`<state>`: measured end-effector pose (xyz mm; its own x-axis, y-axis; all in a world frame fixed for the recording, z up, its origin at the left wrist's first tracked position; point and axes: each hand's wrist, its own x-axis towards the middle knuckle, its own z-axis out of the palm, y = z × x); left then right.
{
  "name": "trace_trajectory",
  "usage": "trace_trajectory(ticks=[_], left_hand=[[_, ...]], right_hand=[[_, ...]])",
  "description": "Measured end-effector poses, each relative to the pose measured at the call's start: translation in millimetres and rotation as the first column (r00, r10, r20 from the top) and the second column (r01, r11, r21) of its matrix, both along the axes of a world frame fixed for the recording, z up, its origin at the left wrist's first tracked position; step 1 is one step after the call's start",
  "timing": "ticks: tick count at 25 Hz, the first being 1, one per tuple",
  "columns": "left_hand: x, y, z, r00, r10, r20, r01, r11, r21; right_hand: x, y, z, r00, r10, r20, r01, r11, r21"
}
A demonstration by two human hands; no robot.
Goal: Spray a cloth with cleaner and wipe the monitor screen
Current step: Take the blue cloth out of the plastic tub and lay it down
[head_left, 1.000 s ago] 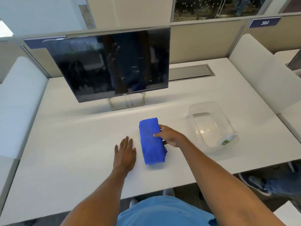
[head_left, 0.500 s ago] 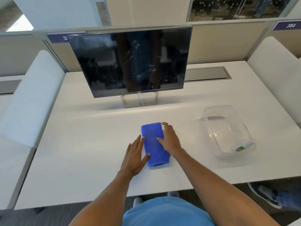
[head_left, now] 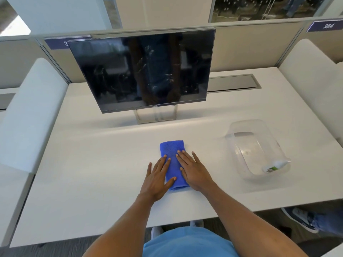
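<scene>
Cloth: a blue folded cloth (head_left: 172, 151) lies flat on the white desk (head_left: 92, 164), near the front edge, in front of the monitor stand (head_left: 156, 115).
Cloth axis: its long axis runs from the person toward the monitor (head_left: 144, 71); the far short end points at the stand and the near end sits slightly to the right.
Left hand: the left hand (head_left: 157, 177) lies flat, fingers straight, with its fingertips and thumb resting on the cloth's left edge and its palm on the desk.
Right hand: the right hand (head_left: 194, 171) is flat too, covering the near right part of the cloth; nothing is pinched or curled round.
Cloth to hands: the cloth lies between and partly under both hands, its far half uncovered.
Monitor: upright, dark screen facing the person, with pale specks and smears near the middle.
Container: a clear plastic container (head_left: 232, 138) stands well apart to the right, with a small bottle (head_left: 274, 166) lying in its near right corner.
Surroundings: a grey cable cover (head_left: 232, 82) is set into the desk behind the monitor; a partition sign (head_left: 327, 25) reads 384.
</scene>
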<state>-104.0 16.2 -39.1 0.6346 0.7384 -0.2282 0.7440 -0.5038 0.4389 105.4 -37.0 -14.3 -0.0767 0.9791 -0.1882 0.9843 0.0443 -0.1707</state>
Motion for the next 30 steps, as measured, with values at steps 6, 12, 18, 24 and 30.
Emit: trace_trajectory(ticks=[6,12,18,24,30], left_hand=[[10.3,10.3,3.0,0.999,0.031,-0.035,-0.03,0.999,0.029],[37.2,5.4,10.6,0.996,0.08,-0.032,-0.072,0.978,0.196],[86.4,1.3,19.1,0.994,0.006,-0.111,0.018,0.976,0.215],[112.9,-7.5,14.6,0.956,-0.002,-0.292,0.055,0.983,0.174],[119.9,-9.7,14.1,0.941,-0.008,-0.339,0.061,0.987,0.146]], right_hand=[[5.9,7.9,4.0,0.997,-0.028,-0.07,0.032,0.998,0.053],[17.6,2.1,21.6,0.934,-0.252,-0.253,0.32,0.904,0.282],[61.2,-16.3,46.5,0.837,-0.471,-0.28,0.547,0.696,0.465],[118.5,-59.7,68.2,0.626,-0.729,-0.276,0.731,0.427,0.532],[158.1,-90.6,80.0,0.326,-0.911,-0.253,0.873,0.187,0.451]])
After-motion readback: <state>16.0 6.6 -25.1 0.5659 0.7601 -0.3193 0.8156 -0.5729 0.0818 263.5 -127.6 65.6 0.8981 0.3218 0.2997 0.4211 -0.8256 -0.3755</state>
